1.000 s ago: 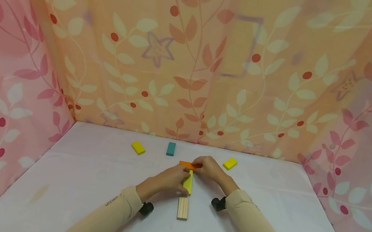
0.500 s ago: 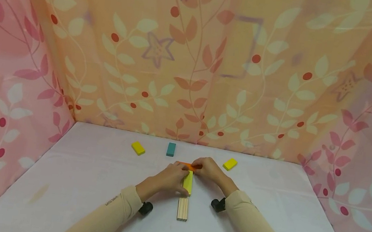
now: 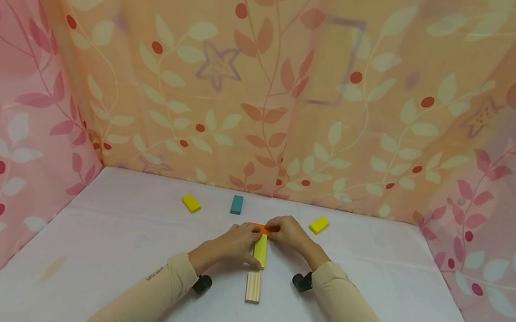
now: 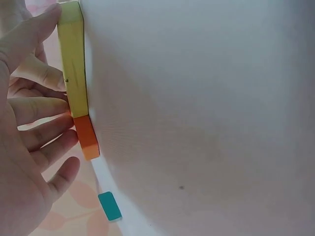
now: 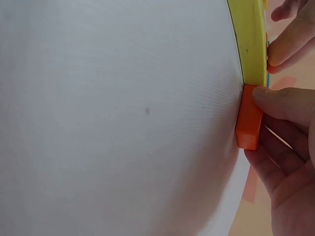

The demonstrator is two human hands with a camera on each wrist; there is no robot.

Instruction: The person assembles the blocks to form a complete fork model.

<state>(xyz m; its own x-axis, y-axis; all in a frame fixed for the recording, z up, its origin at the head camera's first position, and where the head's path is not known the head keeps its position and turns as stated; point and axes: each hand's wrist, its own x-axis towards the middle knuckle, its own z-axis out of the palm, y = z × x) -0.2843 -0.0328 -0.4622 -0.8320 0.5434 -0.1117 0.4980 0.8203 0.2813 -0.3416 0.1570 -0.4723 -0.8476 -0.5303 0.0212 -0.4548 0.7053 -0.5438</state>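
Orange block (image 5: 250, 115) sits crosswise on the table (image 3: 365, 313), touching the lime block (image 3: 260, 252) at its far end. My right hand (image 3: 289, 232) pinches the orange block's right end, thumb on the near face. My left hand (image 3: 236, 243) holds the lime block: thumb at its near end, bent fingers along the left. Probably painted wood: light, stiff, slightly slick, not fragile. Grip ends or long sides gently; a nudge could skew the join.

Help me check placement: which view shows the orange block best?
The right wrist view: the orange block appears largest there, though the right hand covers part. The left wrist view shows less; the head view, a thin strip.
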